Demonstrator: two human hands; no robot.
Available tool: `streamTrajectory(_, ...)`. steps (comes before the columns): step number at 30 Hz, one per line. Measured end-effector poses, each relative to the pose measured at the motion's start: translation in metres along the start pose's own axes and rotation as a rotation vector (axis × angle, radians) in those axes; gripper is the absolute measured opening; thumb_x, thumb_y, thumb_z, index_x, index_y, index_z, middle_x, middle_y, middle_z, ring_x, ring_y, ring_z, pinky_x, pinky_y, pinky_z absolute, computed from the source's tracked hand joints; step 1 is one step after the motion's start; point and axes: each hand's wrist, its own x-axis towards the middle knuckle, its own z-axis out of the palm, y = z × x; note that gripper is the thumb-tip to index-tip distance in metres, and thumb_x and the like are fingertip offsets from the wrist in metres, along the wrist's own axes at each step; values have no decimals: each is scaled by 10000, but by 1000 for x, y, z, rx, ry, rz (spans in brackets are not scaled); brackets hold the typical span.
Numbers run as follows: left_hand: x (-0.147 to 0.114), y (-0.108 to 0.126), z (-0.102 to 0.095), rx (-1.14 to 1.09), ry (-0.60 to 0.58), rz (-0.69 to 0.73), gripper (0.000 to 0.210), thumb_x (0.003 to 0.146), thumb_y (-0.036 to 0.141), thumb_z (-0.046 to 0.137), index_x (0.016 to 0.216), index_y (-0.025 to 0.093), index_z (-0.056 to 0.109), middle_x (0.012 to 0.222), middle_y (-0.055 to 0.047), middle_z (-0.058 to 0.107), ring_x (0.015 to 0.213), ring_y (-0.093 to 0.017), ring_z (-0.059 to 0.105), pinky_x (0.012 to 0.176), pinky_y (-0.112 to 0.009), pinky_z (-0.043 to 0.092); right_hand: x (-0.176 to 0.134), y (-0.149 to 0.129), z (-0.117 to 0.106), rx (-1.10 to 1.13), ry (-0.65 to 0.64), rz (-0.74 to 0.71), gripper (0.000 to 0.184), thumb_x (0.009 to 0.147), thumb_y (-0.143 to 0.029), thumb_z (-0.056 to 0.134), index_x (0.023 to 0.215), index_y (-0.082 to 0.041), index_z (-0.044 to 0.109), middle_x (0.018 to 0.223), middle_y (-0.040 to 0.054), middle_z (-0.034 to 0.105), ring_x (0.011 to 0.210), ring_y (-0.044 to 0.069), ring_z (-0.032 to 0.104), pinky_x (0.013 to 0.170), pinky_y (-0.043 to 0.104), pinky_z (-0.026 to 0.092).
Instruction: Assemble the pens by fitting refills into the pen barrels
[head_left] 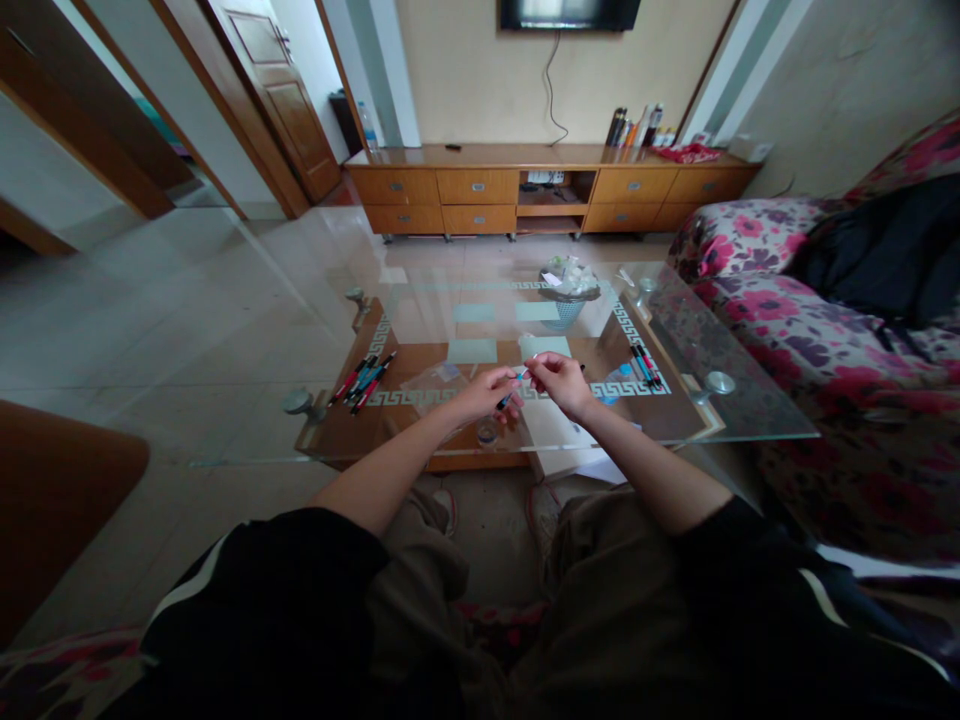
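My left hand and my right hand meet over the near middle of a glass coffee table. Between them is a small pen, dark with a blue tip; the left fingers hold its body and the right fingers pinch its upper end. A pile of similar pens, red, blue and black, lies on the glass to the left. A few more pens lie to the right. A clear plastic bag rests beside my left hand.
A small basket with crumpled wrappers stands at the table's far side. A floral sofa runs along the right. A wooden TV cabinet lines the far wall. White papers lie under the glass.
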Motion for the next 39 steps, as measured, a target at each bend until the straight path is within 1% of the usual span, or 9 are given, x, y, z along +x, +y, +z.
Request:
streamTrajectory(4, 0, 0, 1, -2, 1, 8, 302, 931, 452, 578, 1044, 178, 516, 802, -52, 687, 573, -134, 662, 461, -194, 494, 1, 1, -1, 13, 20, 2, 378, 735, -553, 746, 748, -189, 648, 691, 25, 691, 497, 96, 505, 453, 228, 396)
streamTrajectory(8, -1, 0, -1, 48, 16, 28, 334, 928, 487, 567, 1081, 193, 527, 858, -62, 700, 587, -138, 672, 432, -173, 472, 0, 1, -1, -14, 0, 6, 386, 731, -571, 739, 737, -194, 657, 671, 20, 678, 502, 102, 512, 455, 233, 404)
streamTrajectory(13, 1, 0, -2, 86, -17, 57, 374, 926, 518, 557, 1102, 190, 523, 866, -68, 712, 588, -145, 686, 412, -151, 432, 0, 1, -1, -44, -18, 24, 390, 722, -582, 734, 723, -198, 666, 616, 1, 646, 488, 104, 505, 454, 235, 399)
streamTrajectory(16, 3, -1, -2, 83, -26, 118, 359, 921, 488, 578, 1061, 161, 530, 839, -71, 711, 595, -150, 688, 430, -161, 438, 0, 0, 0, -37, -28, 33, 381, 718, -571, 740, 729, -196, 669, 608, -4, 632, 486, 100, 493, 454, 233, 387)
streamTrajectory(20, 7, -4, -1, 126, 5, 155, 324, 886, 449, 635, 978, 150, 552, 837, -67, 699, 634, -159, 687, 431, -177, 457, -2, -2, 0, -39, -47, 22, 359, 703, -533, 761, 729, -186, 673, 601, -15, 611, 495, 94, 477, 465, 232, 371)
streamTrajectory(23, 8, -6, -1, 101, 19, 182, 328, 832, 418, 707, 917, 147, 544, 807, -48, 671, 669, -166, 689, 466, -205, 513, -3, -2, 1, -84, -65, -10, 349, 707, -517, 760, 732, -178, 684, 593, -20, 603, 511, 94, 476, 491, 233, 374)
streamTrajectory(28, 4, -3, 1, 7, 57, 210, 465, 778, 393, 775, 1072, 181, 484, 860, -41, 687, 672, -167, 704, 520, -235, 556, -1, 1, -1, -208, -63, -90, 366, 727, -531, 738, 763, -167, 717, 669, 12, 668, 583, 117, 535, 564, 244, 414)
streamTrajectory(33, 2, -1, 0, -5, 64, 216, 598, 786, 360, 769, 1283, 199, 479, 872, -54, 697, 725, -197, 719, 559, -261, 581, -1, 3, -3, -295, -90, -119, 352, 762, -522, 709, 791, -174, 748, 724, 22, 705, 624, 134, 569, 614, 254, 431)
streamTrajectory(39, 3, -1, 0, -13, 24, 199, 584, 801, 347, 751, 1318, 197, 525, 991, -99, 708, 758, -210, 729, 572, -259, 587, -3, 2, -2, -352, -128, -136, 383, 778, -548, 683, 802, -174, 760, 725, 19, 707, 621, 141, 566, 598, 253, 424)
